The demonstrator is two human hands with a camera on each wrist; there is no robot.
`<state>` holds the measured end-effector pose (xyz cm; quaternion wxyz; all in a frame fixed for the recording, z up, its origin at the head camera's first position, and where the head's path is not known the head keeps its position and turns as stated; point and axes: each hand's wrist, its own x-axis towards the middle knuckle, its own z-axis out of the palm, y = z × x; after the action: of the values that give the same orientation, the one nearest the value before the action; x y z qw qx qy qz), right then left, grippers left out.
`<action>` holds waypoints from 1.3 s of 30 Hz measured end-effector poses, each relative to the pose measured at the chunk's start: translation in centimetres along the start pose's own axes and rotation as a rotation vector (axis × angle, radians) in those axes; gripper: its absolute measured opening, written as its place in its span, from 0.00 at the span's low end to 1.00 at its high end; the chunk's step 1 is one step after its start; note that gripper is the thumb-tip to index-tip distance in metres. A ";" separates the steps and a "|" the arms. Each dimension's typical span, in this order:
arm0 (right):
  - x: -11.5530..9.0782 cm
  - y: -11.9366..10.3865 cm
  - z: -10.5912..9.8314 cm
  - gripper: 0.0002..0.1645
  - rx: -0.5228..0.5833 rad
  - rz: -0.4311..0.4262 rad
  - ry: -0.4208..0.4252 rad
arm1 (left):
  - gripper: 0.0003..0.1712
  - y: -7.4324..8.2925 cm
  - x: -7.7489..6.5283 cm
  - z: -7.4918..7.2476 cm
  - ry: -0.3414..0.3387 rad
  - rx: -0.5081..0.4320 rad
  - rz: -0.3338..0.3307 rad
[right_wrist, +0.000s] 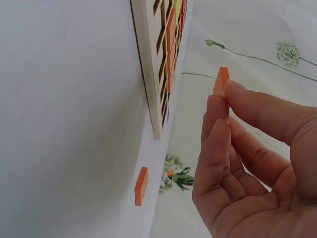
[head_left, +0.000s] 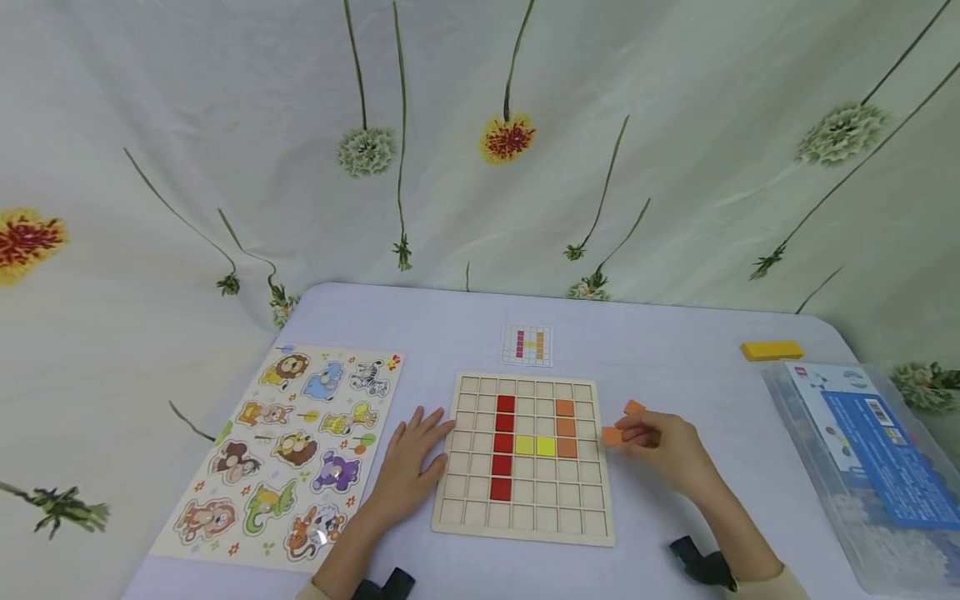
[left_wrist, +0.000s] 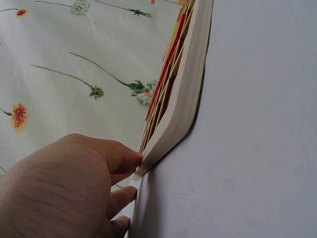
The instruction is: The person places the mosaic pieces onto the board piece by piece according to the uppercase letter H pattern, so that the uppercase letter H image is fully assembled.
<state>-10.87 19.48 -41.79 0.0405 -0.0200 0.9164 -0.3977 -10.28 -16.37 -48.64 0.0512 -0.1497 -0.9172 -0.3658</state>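
Note:
A square wooden grid board (head_left: 525, 532) lies on the table. On it stand a column of red tiles (head_left: 502, 467), two yellow tiles (head_left: 535, 446) side by side and a column of three orange tiles (head_left: 566, 428). Right of the board, my right hand (head_left: 670, 450) pinches a loose orange tile (right_wrist: 221, 82) between thumb and fingers, above the table. A second orange tile (right_wrist: 141, 186) lies on the table beyond those fingers. My left hand (head_left: 408, 467) rests left of the board with fingers spread, its thumb touching the board's edge in the left wrist view.
Behind the board lies a small pattern card (head_left: 527, 346) with a coloured grid. An animal picture board (head_left: 300, 433) covers the table's left. At the right are a clear plastic case (head_left: 862, 500) with a blue and white label and a yellow block (head_left: 771, 350).

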 end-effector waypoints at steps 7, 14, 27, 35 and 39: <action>-0.3 -1.1 1.3 0.13 0.025 -0.065 -0.072 | 0.27 0.1 0.0 -0.1 -0.005 -0.002 -0.005; -0.2 -1.4 2.9 0.13 0.021 -0.111 -0.136 | 0.27 -0.1 0.0 0.0 0.003 0.003 0.002; -0.1 -2.2 4.1 0.12 -0.062 -0.114 -0.176 | 0.27 0.0 0.1 0.0 0.015 0.027 0.029; 0.0 -2.2 4.4 0.13 -0.060 -0.084 -0.198 | 0.27 0.0 0.0 0.1 0.016 0.031 0.025; 0.1 -2.1 4.4 0.13 -0.038 -0.087 -0.206 | 0.27 0.0 0.0 0.1 0.011 0.017 0.012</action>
<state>-10.53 14.79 -43.24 0.1166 -0.1011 0.9131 -0.3774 -10.33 -16.30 -48.73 0.0597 -0.1525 -0.9190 -0.3586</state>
